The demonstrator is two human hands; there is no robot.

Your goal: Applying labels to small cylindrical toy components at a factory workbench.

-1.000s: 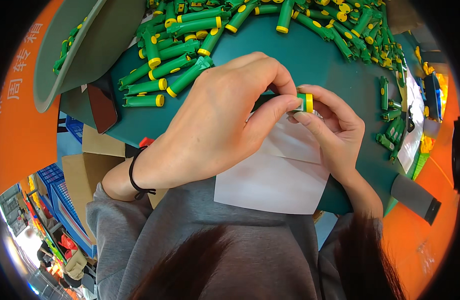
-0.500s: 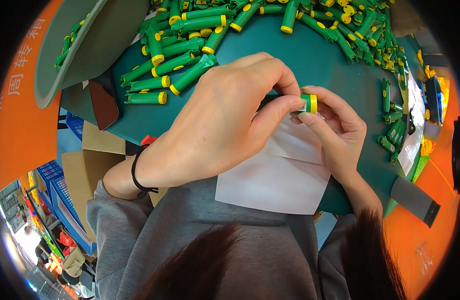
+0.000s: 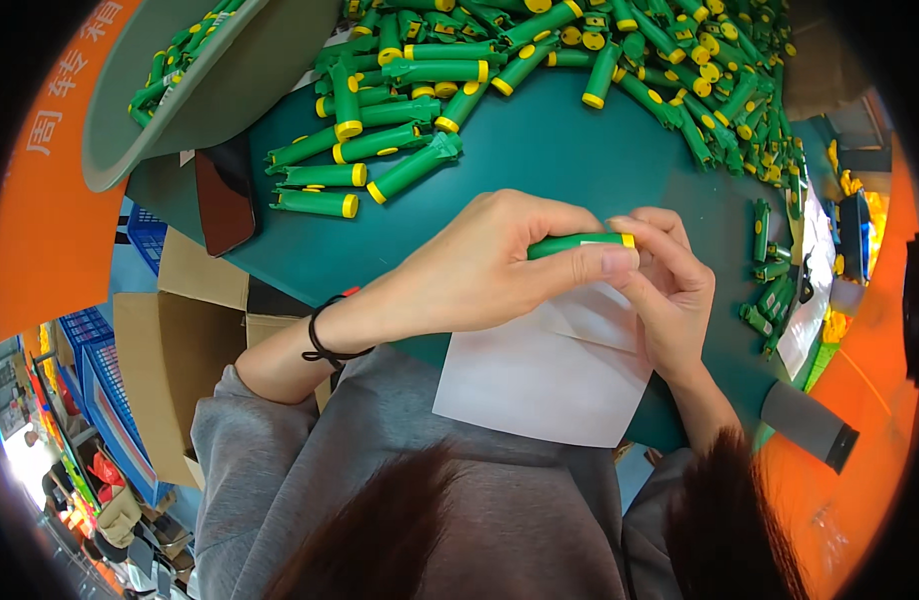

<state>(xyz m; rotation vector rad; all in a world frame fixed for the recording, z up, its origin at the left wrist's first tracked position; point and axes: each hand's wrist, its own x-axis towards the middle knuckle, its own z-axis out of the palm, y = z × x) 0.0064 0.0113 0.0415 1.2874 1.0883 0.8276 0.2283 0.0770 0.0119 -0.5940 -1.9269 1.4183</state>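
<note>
Two hands (image 3: 500,270) (image 3: 670,290), green tube (image 3: 575,243), table edge (image 3: 280,285)

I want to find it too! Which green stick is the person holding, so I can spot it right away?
Start at the big teal table heaped with green tubes. Come down to the white paper at its near edge, where the left hand and right hand meet. The green tube with a yellow end is pinched between them, the only one lifted off the pile.

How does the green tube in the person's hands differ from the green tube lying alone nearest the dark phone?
The held tube is gripped by both the left hand and right hand above white paper; the loose tube lies untouched on the teal table. Both are green with yellow ends.
</note>
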